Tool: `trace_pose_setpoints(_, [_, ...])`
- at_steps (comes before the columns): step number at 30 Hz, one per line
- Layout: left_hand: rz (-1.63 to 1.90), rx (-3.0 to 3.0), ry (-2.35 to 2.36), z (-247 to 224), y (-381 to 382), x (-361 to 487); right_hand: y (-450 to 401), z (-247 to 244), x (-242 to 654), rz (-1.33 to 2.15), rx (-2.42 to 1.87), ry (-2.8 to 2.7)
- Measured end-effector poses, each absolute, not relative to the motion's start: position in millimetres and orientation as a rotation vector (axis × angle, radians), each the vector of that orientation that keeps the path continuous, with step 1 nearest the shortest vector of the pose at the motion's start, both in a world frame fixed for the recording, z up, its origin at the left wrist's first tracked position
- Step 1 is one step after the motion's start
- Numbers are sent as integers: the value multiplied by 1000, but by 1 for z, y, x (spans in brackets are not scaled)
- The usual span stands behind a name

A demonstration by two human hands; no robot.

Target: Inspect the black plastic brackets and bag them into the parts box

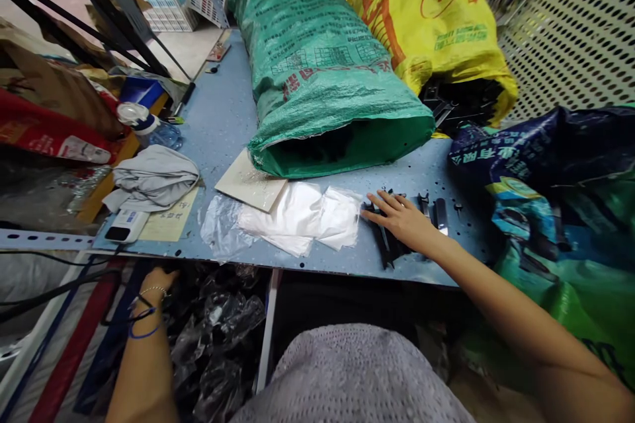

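So the right hand [399, 217] is just to the right of the white bag pile [297, 215], fingers spread loose over some black plastic parts [384, 248] lying beside that pile. Left hand [157, 279] is down to the lower left of the pile, by a heap of bagged black pieces [223, 324], can't tell if its fingers are gripping anything tbh, and the green sack [322, 73] lies behind the pile

- Through my remote feed I see a grey top [357, 370] at the bottom centre of the frame, its cloth covered with small dark dots in rows.
- At the wrist of the left hand [161, 278], lower left, I make out a pale, bead-like bracelet [153, 289] and a thin blue band [143, 335].
- The right forearm [491, 284] looks bare.
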State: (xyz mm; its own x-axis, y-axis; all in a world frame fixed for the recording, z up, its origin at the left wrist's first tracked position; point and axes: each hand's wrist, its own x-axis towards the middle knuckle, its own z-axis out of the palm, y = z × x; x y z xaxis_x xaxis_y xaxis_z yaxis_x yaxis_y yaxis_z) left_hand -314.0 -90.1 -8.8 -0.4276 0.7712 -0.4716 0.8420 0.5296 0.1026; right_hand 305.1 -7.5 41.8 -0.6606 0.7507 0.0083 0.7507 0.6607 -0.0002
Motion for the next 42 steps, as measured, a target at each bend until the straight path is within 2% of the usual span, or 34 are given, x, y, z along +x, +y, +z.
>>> trace_pose_setpoints(4, [-155,1218,1925,10,-98,-247,11,45,311,111,-1032,-2923])
trace_pose_setpoints(7, [224,1298,1513,31,-91,-163,14,54,314,244,-1051,-2941])
trace_pose_setpoints(10, [700,1541,1547,33,-60,-69,12,59,307,523,-1257,-2795])
trace_pose_setpoints(13, [805,1832,1767,13,-20,-5,7,51,288,967,-1401,-2363])
trace_pose_setpoints(15, [827,1794,1801,-1,-1,8,3,42,272,1295,-1392,-1941])
trace_pose_setpoints(19, [1020,1354,1566,-15,16,-19,-4,30,234,1903,-1119,-1130])
trace_pose_setpoints(23, [1061,1247,1462,-12,18,-41,6,30,192,2192,-863,-751])
trace_pose_setpoints(27, [1130,1223,1453,-5,12,-40,23,18,160,2253,-930,-683])
trace_pose_setpoints(30, [1178,1465,1576,-2,6,-44,24,7,158,2142,-1121,-741])
trace_pose_setpoints(33, [1014,1884,1695,-2,5,-53,13,12,171,1858,-1209,-1084])
trace_pose_setpoints(38, [1015,1894,1678,-2,7,-62,-8,34,194,1531,-1245,-1835])
trace_pose_setpoints(40, [1036,1981,1590,1,-2,-59,-9,34,195,1540,-1348,-1862])
trace_pose_setpoints(42, [1010,2171,1418,5,-18,-52,-5,27,191,1754,-1338,-1623])
